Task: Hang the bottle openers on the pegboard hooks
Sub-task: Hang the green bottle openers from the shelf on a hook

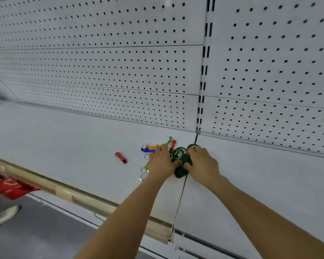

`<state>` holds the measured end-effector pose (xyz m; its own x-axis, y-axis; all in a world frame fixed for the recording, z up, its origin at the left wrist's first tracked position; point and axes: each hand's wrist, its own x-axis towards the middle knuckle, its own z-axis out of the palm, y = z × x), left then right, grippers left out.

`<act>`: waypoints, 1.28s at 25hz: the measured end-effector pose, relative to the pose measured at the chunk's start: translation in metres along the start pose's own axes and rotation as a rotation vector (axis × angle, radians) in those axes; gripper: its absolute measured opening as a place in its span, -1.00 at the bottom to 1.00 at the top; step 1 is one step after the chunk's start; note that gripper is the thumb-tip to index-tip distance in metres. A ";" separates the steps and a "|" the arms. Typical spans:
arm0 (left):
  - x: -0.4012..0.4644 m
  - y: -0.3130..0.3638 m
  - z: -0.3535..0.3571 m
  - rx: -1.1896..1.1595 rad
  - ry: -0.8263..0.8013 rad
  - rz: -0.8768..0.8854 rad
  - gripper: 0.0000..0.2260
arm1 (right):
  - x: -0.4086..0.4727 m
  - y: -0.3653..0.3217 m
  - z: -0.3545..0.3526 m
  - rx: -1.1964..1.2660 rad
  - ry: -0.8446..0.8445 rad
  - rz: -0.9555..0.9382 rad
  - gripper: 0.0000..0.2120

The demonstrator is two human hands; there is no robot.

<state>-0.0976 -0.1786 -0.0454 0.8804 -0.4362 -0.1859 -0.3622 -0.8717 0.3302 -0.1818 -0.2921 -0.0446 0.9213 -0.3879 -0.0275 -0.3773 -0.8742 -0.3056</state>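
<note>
A heap of coloured bottle openers lies on the white shelf (64,139): a blue one (145,150), an orange one (151,146), a light green one (167,141) and a red one (173,144). A lone red opener (121,157) lies to the left. Between my hands sits a dark green bundle (180,156) with white rings. My left hand (162,162) and my right hand (202,163) both grip this bundle from either side. The white pegboard (120,71) rises behind the shelf; no hooks are visible on it.
A slotted upright (202,85) divides the pegboard panels. The shelf's beige front rail (94,202) runs diagonally at the lower left, with a red tag (11,187) on it. Someone's shoe (2,215) stands on the grey floor below.
</note>
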 end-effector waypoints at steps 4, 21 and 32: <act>0.015 -0.025 -0.010 -0.067 -0.095 0.110 -0.31 | 0.007 -0.017 0.004 -0.066 -0.047 0.074 -0.49; -0.066 -0.032 -0.040 -0.855 -0.319 0.375 -0.68 | -0.138 -0.043 -0.015 0.766 0.328 0.504 -0.78; -0.197 0.100 0.004 -0.885 -0.552 0.621 -0.68 | -0.307 0.015 -0.069 0.934 0.626 0.685 -0.93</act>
<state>-0.3082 -0.1808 0.0208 0.3041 -0.9501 -0.0696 -0.1516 -0.1204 0.9811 -0.4765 -0.2064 0.0246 0.2761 -0.9584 -0.0729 -0.3078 -0.0163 -0.9513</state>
